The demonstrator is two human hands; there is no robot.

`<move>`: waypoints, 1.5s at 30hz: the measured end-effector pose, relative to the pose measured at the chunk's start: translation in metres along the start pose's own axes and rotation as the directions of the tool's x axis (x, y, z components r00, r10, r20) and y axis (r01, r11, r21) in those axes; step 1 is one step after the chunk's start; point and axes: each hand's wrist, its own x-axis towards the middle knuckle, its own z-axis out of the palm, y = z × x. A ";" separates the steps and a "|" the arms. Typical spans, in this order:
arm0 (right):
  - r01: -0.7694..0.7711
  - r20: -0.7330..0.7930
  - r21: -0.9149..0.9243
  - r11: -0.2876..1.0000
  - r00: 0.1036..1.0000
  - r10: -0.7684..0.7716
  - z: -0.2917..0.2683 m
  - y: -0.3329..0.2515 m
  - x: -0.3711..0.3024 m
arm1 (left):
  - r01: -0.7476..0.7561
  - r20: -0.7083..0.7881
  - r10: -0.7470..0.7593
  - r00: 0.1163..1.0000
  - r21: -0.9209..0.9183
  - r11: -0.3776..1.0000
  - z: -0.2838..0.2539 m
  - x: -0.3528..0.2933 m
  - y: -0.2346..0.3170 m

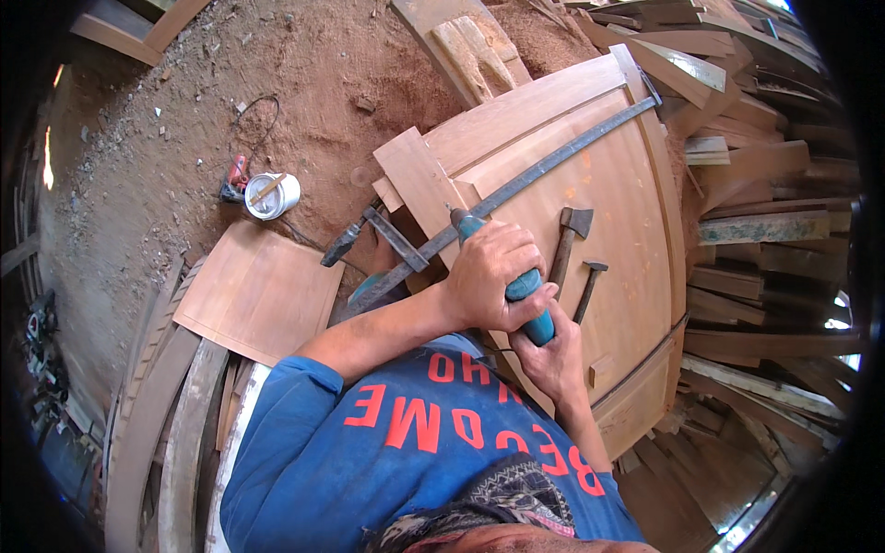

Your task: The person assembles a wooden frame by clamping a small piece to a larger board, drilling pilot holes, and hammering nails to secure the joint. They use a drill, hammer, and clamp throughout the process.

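Observation:
Both my hands hold a teal power drill (468, 227) over the left side of a wooden panel door (627, 203). My left hand (496, 272) wraps round the front of its body, while my right hand (553, 355) grips the rear end. The thin bit points toward the joint near the door's left edge piece (417, 172); whether it touches the wood I cannot tell. A long metal bar clamp (562, 157) runs across the door, with its screw handle (343, 247) sticking out on the left. On the door, just right of my hands, lie a hatchet (576, 224) and a small hammer (587, 288).
To the left, a white bucket (281, 196) with a stick across it stands on the dusty ground beside a red power tool (238, 171). A flat wooden panel (263, 288) lies nearer, above long boards (189, 433). Stacked timber (765, 226) crowds the right side.

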 end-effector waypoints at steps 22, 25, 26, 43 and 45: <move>-0.096 0.034 -0.274 0.957 0.993 0.110 0.019 -0.052 0.096 | 0.127 -0.139 -0.140 0.980 -0.098 0.987 -0.038 0.036 -0.081; -0.098 0.044 -0.305 0.947 0.992 0.117 0.018 -0.056 0.100 | 0.137 -0.141 -0.151 0.979 -0.106 0.985 -0.039 0.037 -0.083; -0.105 0.050 -0.307 0.946 0.991 0.126 0.018 -0.057 0.101 | 0.138 -0.142 -0.153 0.978 -0.112 0.984 -0.040 0.038 -0.084; -0.155 0.147 -0.407 0.900 0.961 0.232 0.010 -0.081 0.127 | 0.180 -0.208 -0.202 0.957 -0.122 0.976 -0.038 0.041 -0.092; -0.134 0.165 -0.420 0.898 0.961 0.220 0.011 -0.085 0.129 | 0.180 -0.223 -0.203 0.954 -0.120 0.976 -0.039 0.039 -0.094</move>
